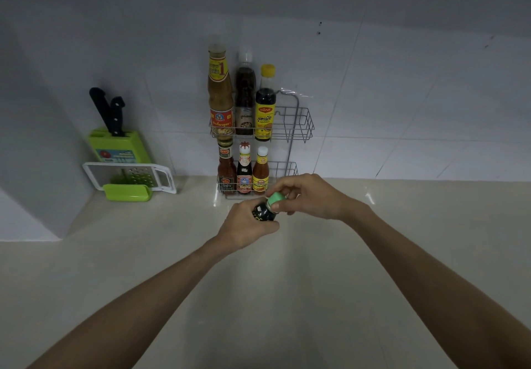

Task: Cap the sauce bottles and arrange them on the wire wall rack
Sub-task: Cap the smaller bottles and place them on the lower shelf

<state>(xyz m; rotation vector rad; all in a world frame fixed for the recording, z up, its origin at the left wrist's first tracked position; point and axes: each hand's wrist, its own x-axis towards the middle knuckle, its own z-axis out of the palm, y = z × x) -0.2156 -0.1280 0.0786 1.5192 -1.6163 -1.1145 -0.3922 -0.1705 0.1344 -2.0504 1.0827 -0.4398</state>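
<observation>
My left hand (pixel 247 227) grips a small dark sauce bottle (pixel 263 213) above the counter, in front of the rack. My right hand (pixel 309 196) pinches its green cap (pixel 276 198), which sits on the bottle's neck. The two-tier wire wall rack (pixel 301 127) hangs on the tiled wall. Its upper tier holds a tall brown sauce bottle (pixel 219 90), a dark bottle with a clear cap (pixel 244 95) and a yellow-capped bottle (pixel 265 104). Three small bottles stand in the lower tier (pixel 244 171). The right side of both tiers is free.
A green knife block (pixel 119 144) with two black-handled knives leans on the wall at left. In front of it lies a white and green grater (pixel 129 180). The beige counter (pixel 258 296) stretches toward me; a white wall corner juts at far left.
</observation>
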